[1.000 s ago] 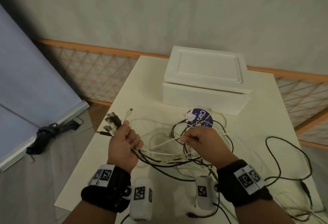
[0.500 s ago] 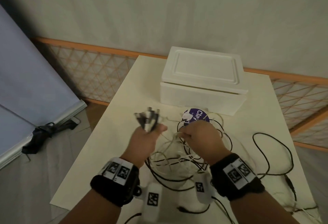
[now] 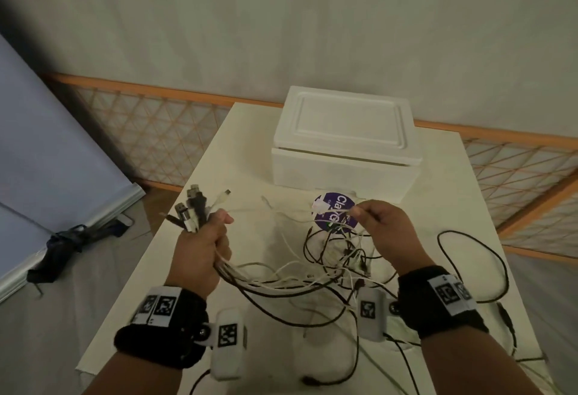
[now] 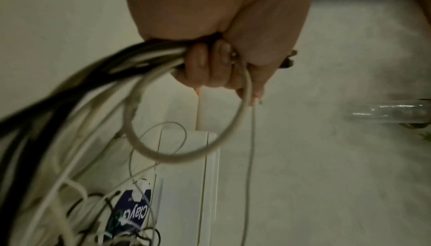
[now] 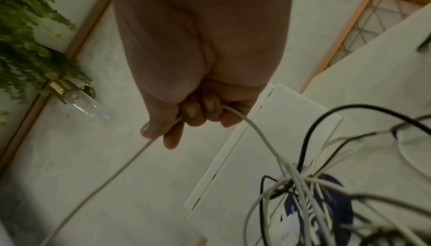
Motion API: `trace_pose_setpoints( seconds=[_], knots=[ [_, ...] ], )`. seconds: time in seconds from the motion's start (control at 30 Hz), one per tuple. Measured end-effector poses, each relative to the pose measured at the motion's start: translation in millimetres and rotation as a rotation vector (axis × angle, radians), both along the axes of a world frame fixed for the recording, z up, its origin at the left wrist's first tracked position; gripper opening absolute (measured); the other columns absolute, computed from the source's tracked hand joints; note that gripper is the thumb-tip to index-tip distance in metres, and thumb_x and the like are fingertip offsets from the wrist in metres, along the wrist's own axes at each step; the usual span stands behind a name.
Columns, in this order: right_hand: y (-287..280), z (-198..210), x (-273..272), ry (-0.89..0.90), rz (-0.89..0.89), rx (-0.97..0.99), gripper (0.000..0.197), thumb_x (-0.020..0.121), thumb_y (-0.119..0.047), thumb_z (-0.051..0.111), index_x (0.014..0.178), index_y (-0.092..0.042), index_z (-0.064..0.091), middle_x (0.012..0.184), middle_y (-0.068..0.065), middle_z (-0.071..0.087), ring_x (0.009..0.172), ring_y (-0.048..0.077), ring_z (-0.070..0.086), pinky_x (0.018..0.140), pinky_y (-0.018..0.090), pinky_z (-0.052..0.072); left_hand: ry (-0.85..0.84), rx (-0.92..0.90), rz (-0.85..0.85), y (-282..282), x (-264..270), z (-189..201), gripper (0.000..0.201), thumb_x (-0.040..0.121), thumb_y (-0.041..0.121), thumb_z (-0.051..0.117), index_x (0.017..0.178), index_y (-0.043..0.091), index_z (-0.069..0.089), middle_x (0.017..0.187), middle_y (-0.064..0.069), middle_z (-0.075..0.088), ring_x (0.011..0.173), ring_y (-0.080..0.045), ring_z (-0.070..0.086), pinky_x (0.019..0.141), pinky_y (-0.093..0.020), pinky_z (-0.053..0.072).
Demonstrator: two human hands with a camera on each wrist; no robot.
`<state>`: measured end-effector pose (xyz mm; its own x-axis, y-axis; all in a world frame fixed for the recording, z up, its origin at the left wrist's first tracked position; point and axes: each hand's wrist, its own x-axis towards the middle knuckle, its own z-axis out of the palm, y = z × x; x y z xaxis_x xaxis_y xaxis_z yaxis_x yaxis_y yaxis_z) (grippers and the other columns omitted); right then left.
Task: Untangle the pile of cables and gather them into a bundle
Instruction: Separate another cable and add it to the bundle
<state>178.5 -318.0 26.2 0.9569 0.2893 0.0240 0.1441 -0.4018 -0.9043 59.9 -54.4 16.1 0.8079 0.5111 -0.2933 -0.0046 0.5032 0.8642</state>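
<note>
The left hand (image 3: 203, 253) has its fingers closed around a bunch of black and white cables (image 3: 225, 269), plug ends (image 3: 192, 210) standing up together so they stay sorted. The right hand (image 3: 383, 232) pinches one thin white cable (image 5: 256, 130), probably to draw it free. The tangled pile of cables (image 3: 341, 257) hangs between the hands above the pale surface (image 3: 250, 159), near a white foam box (image 3: 347, 144).

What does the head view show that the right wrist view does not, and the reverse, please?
Only the head view shows the left hand gripping the gathered cable ends, plus both wristbands. Only the right wrist view shows a green plant and a clear bulb. Both show the right hand pinching a thin white cable, the tangle, the purple disc and the white foam box.
</note>
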Motion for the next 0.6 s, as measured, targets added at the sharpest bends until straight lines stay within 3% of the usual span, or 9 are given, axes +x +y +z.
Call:
trace_pose_setpoints(
  seconds=[0.07,0.13,0.2,0.27,0.4,0.47,0.5,0.6],
  knots=[
    [8.9,1.7,-5.5,0.024,-0.021,0.131,0.019,0.092,-0.019,0.060,0.076,-0.012,0.068,0.070,0.006,0.066,0.066,0.004,0.054,0.064,0.014,0.041,-0.092,-0.203,-0.138,-8.0,0.4,4.6,0.032,0.085,0.035,0.058,0.064,0.014,0.069,0.053,0.004,0.054,0.032,-0.005,0.027,0.036,-0.014,0.022],
    [19.1,12.7,-13.2,0.018,-0.006,0.234,0.023,0.095,-0.016,0.055,0.074,-0.016,0.066,0.064,-0.008,0.064,0.064,-0.003,0.054,0.065,0.011,0.040,-0.178,-0.399,-0.320,-17.8,3.2,2.1,0.032,0.072,0.043,0.069,0.071,0.011,0.074,0.091,-0.008,0.074,0.030,-0.005,0.029,0.034,-0.014,0.025],
    [30.3,27.3,-22.0,-0.024,0.057,0.271,0.025,0.096,-0.016,0.053,0.073,-0.019,0.063,0.062,-0.018,0.060,0.062,-0.006,0.051,0.063,0.007,0.038,-0.279,-0.558,-0.438,-30.2,7.7,-4.5,0.042,0.073,0.047,0.074,0.087,0.007,0.075,0.126,-0.013,0.064,0.032,-0.005,0.029,0.034,-0.016,0.030],
    [39.0,37.7,-28.6,-0.076,0.127,0.279,0.023,0.096,-0.018,0.053,0.075,-0.019,0.063,0.068,-0.014,0.060,0.064,-0.002,0.050,0.064,0.009,0.039,-0.305,-0.616,-0.445,-45.9,15.1,-8.5,0.051,0.072,0.054,0.074,0.097,0.009,0.075,0.134,-0.012,0.058,0.031,-0.003,0.032,0.033,-0.015,0.033],
    [50.2,49.6,-41.1,-0.057,0.201,0.353,0.022,0.097,-0.015,0.050,0.077,-0.012,0.059,0.065,-0.006,0.063,0.064,0.002,0.055,0.064,0.013,0.043,-0.191,-0.436,-0.539,-75.3,27.1,-1.6,0.059,0.081,0.067,0.045,0.104,0.022,0.075,0.130,0.001,0.062,0.031,-0.002,0.031,0.034,-0.014,0.030],
    [52.3,53.5,-46.4,0.010,0.215,0.418,0.021,0.098,-0.015,0.048,0.080,-0.007,0.055,0.062,0.002,0.063,0.058,0.010,0.058,0.058,0.019,0.046,-0.149,-0.282,-0.665,-85.5,30.1,-3.6,0.061,0.067,0.078,0.052,0.095,0.030,0.076,0.109,0.013,0.070,0.035,-0.002,0.031,0.037,-0.015,0.028],
    [52.2,54.1,-47.4,0.018,0.203,0.437,0.022,0.098,-0.017,0.048,0.080,-0.007,0.054,0.059,-0.003,0.059,0.055,0.008,0.055,0.055,0.020,0.046,-0.140,-0.195,-0.709,-88.2,31.9,-8.6,0.063,0.058,0.083,0.057,0.087,0.030,0.076,0.093,0.015,0.069,0.036,-0.003,0.031,0.038,-0.016,0.027],
    [44.1,62.0,-42.5,-0.158,0.093,0.373,0.021,0.093,-0.037,0.051,0.076,-0.026,0.058,0.064,-0.013,0.053,0.061,0.007,0.047,0.060,0.027,0.041,-0.022,0.232,-0.692,-87.3,36.4,-25.7,0.065,0.052,0.087,0.061,0.075,0.027,0.072,0.062,0.009,0.054,0.040,-0.007,0.033,0.042,-0.020,0.028]
  ],
)
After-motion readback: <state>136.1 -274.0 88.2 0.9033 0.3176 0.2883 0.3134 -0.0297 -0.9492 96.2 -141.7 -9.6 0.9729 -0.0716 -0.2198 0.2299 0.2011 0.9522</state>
